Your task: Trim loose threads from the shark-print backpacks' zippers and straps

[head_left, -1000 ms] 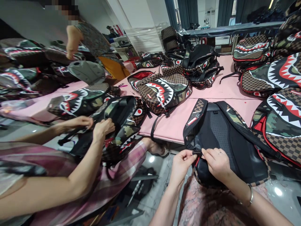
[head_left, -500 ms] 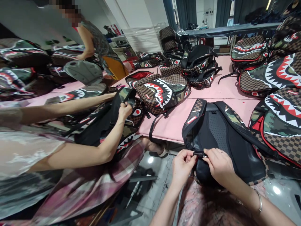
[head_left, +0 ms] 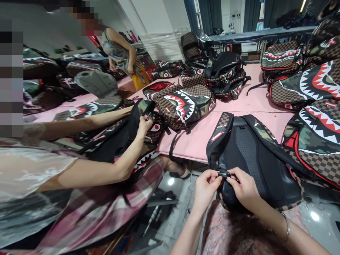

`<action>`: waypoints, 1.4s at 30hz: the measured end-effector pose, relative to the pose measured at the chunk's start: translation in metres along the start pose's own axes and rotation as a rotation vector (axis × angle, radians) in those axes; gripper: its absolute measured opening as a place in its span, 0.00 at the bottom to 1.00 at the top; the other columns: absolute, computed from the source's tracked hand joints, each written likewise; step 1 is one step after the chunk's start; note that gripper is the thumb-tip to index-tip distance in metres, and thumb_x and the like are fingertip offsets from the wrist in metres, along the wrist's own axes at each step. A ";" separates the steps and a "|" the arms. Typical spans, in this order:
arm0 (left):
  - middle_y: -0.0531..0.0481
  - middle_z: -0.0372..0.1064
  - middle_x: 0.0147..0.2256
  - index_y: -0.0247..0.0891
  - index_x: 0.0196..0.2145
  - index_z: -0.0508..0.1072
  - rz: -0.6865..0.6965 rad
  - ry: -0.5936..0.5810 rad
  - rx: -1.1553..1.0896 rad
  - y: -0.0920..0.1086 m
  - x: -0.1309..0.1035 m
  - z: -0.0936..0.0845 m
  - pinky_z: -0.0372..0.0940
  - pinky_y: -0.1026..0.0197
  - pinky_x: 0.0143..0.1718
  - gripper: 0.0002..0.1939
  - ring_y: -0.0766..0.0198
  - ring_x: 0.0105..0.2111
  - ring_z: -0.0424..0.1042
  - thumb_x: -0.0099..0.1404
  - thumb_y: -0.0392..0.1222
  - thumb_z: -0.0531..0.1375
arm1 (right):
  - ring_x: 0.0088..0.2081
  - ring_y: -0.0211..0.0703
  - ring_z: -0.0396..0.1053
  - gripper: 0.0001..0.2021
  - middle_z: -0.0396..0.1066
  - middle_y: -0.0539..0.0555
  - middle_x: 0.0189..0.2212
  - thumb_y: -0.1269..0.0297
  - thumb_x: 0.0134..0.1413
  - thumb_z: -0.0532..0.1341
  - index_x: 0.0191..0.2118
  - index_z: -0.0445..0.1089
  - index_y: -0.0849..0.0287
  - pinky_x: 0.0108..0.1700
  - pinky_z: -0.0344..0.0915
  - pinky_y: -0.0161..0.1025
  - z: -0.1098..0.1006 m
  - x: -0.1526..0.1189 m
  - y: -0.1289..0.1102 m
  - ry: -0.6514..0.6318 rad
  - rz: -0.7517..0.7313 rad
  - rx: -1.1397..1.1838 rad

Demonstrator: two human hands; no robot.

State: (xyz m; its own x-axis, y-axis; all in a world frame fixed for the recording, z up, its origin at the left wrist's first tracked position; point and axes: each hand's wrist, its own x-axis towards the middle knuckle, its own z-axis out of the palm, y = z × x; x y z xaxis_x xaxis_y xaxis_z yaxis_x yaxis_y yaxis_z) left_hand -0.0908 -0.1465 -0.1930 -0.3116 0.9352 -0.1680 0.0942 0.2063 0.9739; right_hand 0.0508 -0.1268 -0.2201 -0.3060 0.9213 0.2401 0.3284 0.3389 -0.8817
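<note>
A backpack (head_left: 268, 173) rests against the table edge and my lap, its black padded back panel facing up and its shoulder straps toward the far side. At its near left corner, my left hand (head_left: 206, 189) pinches one end of a short black strap (head_left: 224, 174). My right hand (head_left: 245, 187) is closed with thumb and fingers on the strap's other side, close to the left fingertips. A small shiny bit shows between the hands, too small to name. The fingers partly hide the strap.
A co-worker's hand (head_left: 145, 124) holds the strap of another backpack at left. Shark-mouth backpacks (head_left: 183, 104) lie on the pink table (head_left: 191, 143), with more backpacks (head_left: 321, 124) stacked at right. Another person (head_left: 119, 49) stands behind a grey chair back (head_left: 95, 83).
My right hand has shifted slightly left, its fingers tucked closer to the strap. The person at the back has moved right and is more upright. The co-worker's hand has moved slightly right.
</note>
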 end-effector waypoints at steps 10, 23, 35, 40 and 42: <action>0.55 0.59 0.21 0.36 0.26 0.74 0.266 0.065 0.146 -0.009 0.009 0.006 0.56 0.66 0.24 0.07 0.69 0.22 0.59 0.52 0.42 0.61 | 0.17 0.28 0.49 0.12 0.53 0.42 0.19 0.54 0.52 0.57 0.32 0.59 0.58 0.18 0.48 0.27 0.024 -0.004 -0.001 0.002 0.435 0.892; 0.54 0.61 0.21 0.38 0.26 0.70 0.634 0.341 0.565 -0.019 0.002 0.017 0.57 0.64 0.26 0.04 0.67 0.23 0.61 0.56 0.35 0.56 | 0.28 0.39 0.69 0.07 0.70 0.53 0.28 0.67 0.57 0.50 0.36 0.65 0.58 0.32 0.63 0.33 -0.009 -0.010 0.000 0.138 -0.109 -0.378; 0.53 0.61 0.20 0.38 0.26 0.69 0.769 0.376 0.690 -0.025 0.002 0.018 0.58 0.63 0.28 0.04 0.66 0.24 0.62 0.57 0.34 0.55 | 0.31 0.40 0.67 0.12 0.69 0.54 0.28 0.65 0.61 0.47 0.39 0.66 0.61 0.34 0.60 0.35 -0.006 -0.005 -0.001 0.173 -0.221 -0.573; 0.53 0.61 0.20 0.37 0.26 0.70 0.755 0.367 0.663 -0.024 0.000 0.019 0.58 0.63 0.28 0.04 0.66 0.24 0.62 0.57 0.35 0.56 | 0.30 0.40 0.66 0.12 0.69 0.53 0.27 0.67 0.61 0.47 0.38 0.67 0.60 0.35 0.59 0.36 -0.007 -0.005 -0.001 0.163 -0.234 -0.568; 0.53 0.61 0.20 0.37 0.26 0.71 0.707 0.355 0.622 -0.022 -0.001 0.019 0.58 0.64 0.28 0.04 0.66 0.24 0.62 0.57 0.36 0.56 | 0.31 0.40 0.67 0.11 0.69 0.53 0.27 0.67 0.61 0.47 0.36 0.67 0.60 0.35 0.59 0.35 -0.008 -0.005 -0.001 0.155 -0.208 -0.501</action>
State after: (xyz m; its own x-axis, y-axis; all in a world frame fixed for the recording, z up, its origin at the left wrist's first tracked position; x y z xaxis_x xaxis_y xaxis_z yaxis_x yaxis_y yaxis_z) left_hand -0.0750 -0.1462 -0.2172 -0.2478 0.7819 0.5720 0.8120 -0.1545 0.5629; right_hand 0.0596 -0.1303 -0.2172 -0.2869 0.8301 0.4782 0.6710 0.5304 -0.5181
